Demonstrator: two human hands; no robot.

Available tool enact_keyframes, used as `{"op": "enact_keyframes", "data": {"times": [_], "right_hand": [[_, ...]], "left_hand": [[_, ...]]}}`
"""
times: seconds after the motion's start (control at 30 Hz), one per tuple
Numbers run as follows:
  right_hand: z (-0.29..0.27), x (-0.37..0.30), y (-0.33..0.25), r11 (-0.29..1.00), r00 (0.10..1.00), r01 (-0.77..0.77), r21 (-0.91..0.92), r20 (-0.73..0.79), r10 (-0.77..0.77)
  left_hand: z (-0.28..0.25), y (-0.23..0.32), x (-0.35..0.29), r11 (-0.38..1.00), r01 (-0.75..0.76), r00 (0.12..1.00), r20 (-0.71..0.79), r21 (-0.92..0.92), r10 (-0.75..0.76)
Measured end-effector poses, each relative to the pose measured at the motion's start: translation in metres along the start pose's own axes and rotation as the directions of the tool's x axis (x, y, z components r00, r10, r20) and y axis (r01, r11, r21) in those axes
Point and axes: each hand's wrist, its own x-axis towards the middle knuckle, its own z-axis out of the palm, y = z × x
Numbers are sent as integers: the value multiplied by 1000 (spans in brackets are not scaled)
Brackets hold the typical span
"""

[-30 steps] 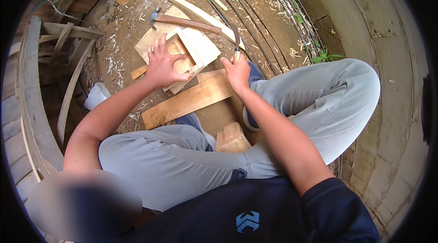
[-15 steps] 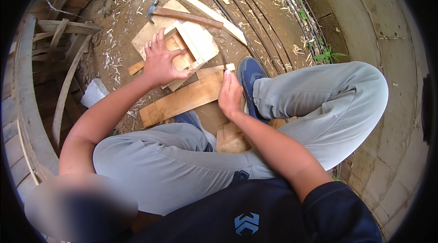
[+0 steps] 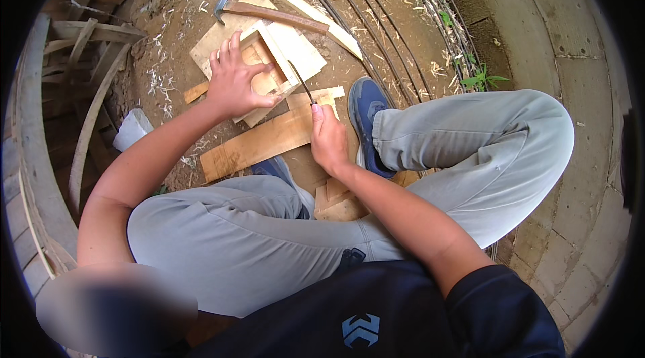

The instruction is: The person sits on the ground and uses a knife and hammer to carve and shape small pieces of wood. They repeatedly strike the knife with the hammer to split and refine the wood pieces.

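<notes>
A small wooden box frame (image 3: 283, 57) of pale boards sits tilted on flat boards on the ground. My left hand (image 3: 235, 82) grips its left side, thumb at the near edge and fingers curled over the far left side. My right hand (image 3: 329, 140) is closed round a thin dark metal tool (image 3: 304, 84). Its slim shaft points up and left, the tip at the box's right wall; the fist hides its handle. A claw hammer (image 3: 275, 17) with a wooden handle lies just beyond the box. Below the box, a brown plank (image 3: 255, 146) lies near my right hand.
A long pale wood strip (image 3: 302, 12) and dark cables (image 3: 376, 22) run across the dirt among wood shavings. A curved wooden frame (image 3: 40, 136) stands at left, near a whitish block (image 3: 133, 129). My blue shoe (image 3: 368, 116) is beside my right hand. A block wall (image 3: 537, 35) rises at right.
My right hand has shifted left toward the box, and the tool's shaft now shows against the box's right wall. My left hand stays on the box.
</notes>
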Motion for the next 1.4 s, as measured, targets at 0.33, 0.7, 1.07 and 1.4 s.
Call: {"op": "enact_keyframes", "data": {"times": [0.33, 0.7, 1.07, 1.4], "right_hand": [[3, -1, -2, 996, 999, -3, 87, -47, 7], [4, 0, -2, 991, 999, -29, 128, -15, 31], [-19, 7, -14, 975, 988, -34, -222, 139, 66], [-43, -12, -29, 971, 971, -52, -234, 215, 104]], "left_hand": [[-1, 1, 1, 1000, 8, 1000, 4, 6, -8], [-5, 6, 2, 1000, 19, 1000, 24, 9, -19], [-4, 5, 2, 1000, 11, 999, 42, 18, -12], [-1, 2, 1, 999, 24, 996, 79, 47, -28]]}}
